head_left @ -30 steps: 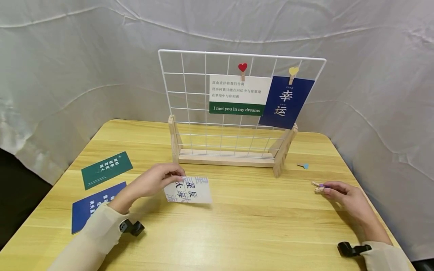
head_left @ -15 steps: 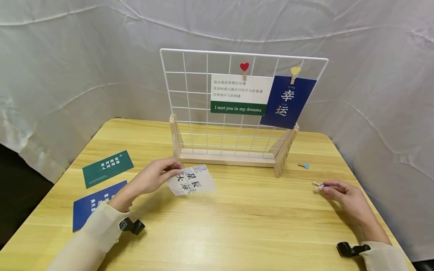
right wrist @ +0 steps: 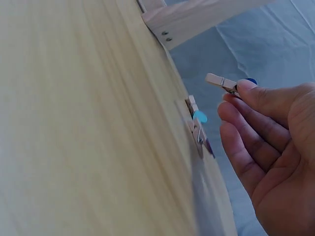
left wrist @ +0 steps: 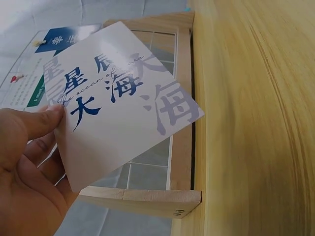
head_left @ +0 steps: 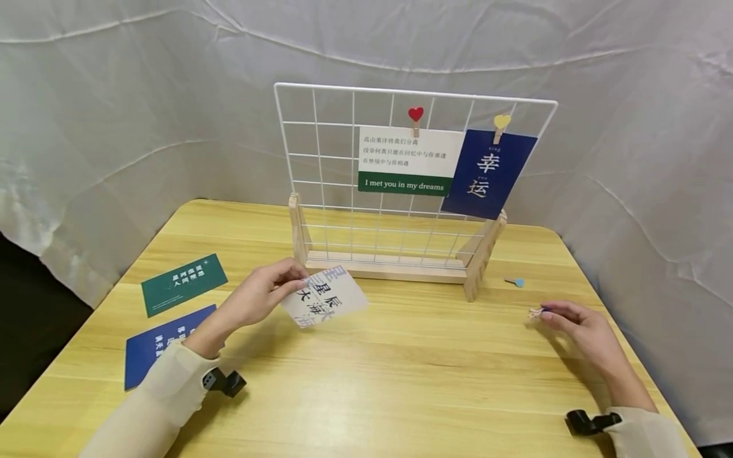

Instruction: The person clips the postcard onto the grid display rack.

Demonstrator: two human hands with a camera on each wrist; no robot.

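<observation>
White card [head_left: 324,298] is pinched by its corner in the left hand [head_left: 259,299], while the right hand [head_left: 578,323], far off, pinches a small wooden clothespin [right wrist: 221,82].

The worktop [head_left: 401,375] is pale yellow wood with a streaky grain and a smooth, faintly sheened finish. The grid [head_left: 321,165] is thin metal wire coated in glossy white; its base [head_left: 389,268] and side feet are bare, matt light wood, with small metal screws showing in the foot end in the right wrist view. The card [left wrist: 118,98] pinched by the left hand [head_left: 258,302] is stiff paper, smooth and matt, printed in blue. The peg [right wrist: 221,82] in the right hand [right wrist: 275,157] is unfinished wood. The peg on the worktop [right wrist: 198,130] has a metal spring. The backdrop [head_left: 114,114] is grey-white cloth, creased and matt.
</observation>
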